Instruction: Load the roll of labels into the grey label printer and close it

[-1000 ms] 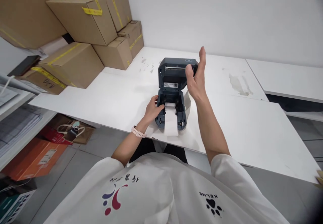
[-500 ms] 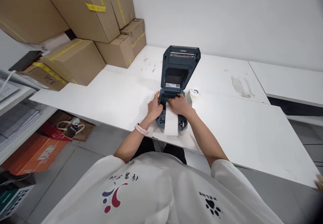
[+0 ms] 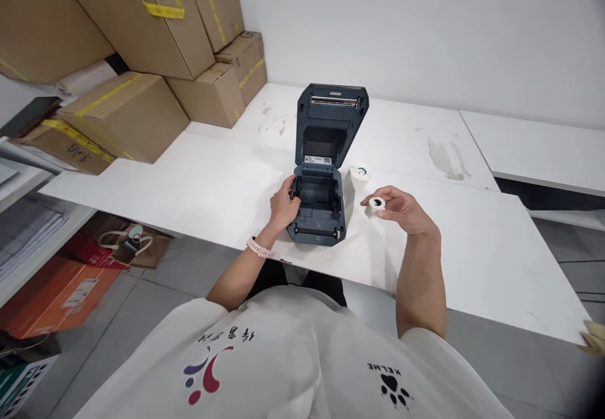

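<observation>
A dark grey label printer (image 3: pixel 316 208) sits near the front edge of the white table (image 3: pixel 472 249), its lid (image 3: pixel 331 123) standing open and its paper bay bare. My left hand (image 3: pixel 283 205) grips the printer's left side wall. My right hand (image 3: pixel 399 211) hovers to the right of the printer, fingers pinched round a small white paper roll (image 3: pixel 377 203). A second white paper roll (image 3: pixel 360 174) lies on the table just right of the lid.
Stacked cardboard boxes (image 3: pixel 155 34) with yellow tape fill the table's back left corner. A second white table (image 3: pixel 539 148) adjoins at the right. Shelving with papers (image 3: pixel 28 217), an orange box (image 3: pixel 61 293) and a bag (image 3: pixel 132 246) stand at floor level on the left.
The lid has been swung fully open. My right hand reached into the bay and lifted out the paper roll with its strip, carrying it to the right. My left hand stayed on the printer.
</observation>
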`<state>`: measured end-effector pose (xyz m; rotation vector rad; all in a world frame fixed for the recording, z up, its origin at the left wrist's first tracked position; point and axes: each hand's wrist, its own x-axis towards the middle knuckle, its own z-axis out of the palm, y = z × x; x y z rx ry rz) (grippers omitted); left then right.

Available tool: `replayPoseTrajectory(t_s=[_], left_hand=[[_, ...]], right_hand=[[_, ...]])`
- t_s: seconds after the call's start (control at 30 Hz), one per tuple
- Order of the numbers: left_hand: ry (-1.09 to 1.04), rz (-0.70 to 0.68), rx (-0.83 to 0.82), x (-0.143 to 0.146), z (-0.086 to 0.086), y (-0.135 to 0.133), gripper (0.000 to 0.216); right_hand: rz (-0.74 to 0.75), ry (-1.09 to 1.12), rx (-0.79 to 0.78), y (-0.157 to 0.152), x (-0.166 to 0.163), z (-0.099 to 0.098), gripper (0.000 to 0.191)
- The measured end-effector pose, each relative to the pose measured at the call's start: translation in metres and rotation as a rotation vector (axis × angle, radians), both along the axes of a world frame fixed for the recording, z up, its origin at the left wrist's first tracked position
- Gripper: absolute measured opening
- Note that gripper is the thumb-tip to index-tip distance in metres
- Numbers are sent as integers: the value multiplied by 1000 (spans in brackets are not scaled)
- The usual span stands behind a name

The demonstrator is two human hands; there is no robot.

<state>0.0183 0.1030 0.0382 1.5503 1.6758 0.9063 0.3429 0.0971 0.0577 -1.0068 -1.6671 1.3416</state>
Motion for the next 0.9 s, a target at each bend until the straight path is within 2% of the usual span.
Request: replayPoseTrajectory(t_s=[0.07, 0.17, 0.27, 0.37, 0.5, 0.63, 0.7, 0.77, 0.83, 0.9], left_hand=[[3, 17, 9, 1, -2, 1, 73], [-12, 34, 27, 1, -4, 1, 72], [-46, 29, 24, 1, -5, 1, 72], [-53, 37, 12, 1, -4, 1, 72], [-18, 26, 20, 1, -4, 0, 74], [-17, 24, 15, 0, -5, 0, 75], [-25, 28, 9, 0, -4, 0, 75], [-39, 28, 8, 1, -3, -1, 75], [-53, 33, 5, 1, -3, -1, 74], [-60, 41, 0, 2, -2, -1, 75]], right_hand=[[-146, 17, -38, -2, 17, -20, 37], [-287, 88, -79, 6, 19, -50, 47], [-316, 138, -125, 17, 9, -72, 54], [-355, 140, -125, 26, 8, -81, 60], [-475, 68, -16, 49, 17, -74, 82], [-371, -135, -1, 86, 6, -61, 99], [-359, -192, -15, 100, -6, -57, 98], [-413, -232, -14, 107, -18, -53, 90], [-438, -269, 58, 105, -26, -47, 80], [-357, -297, 162, 96, -31, -36, 70]])
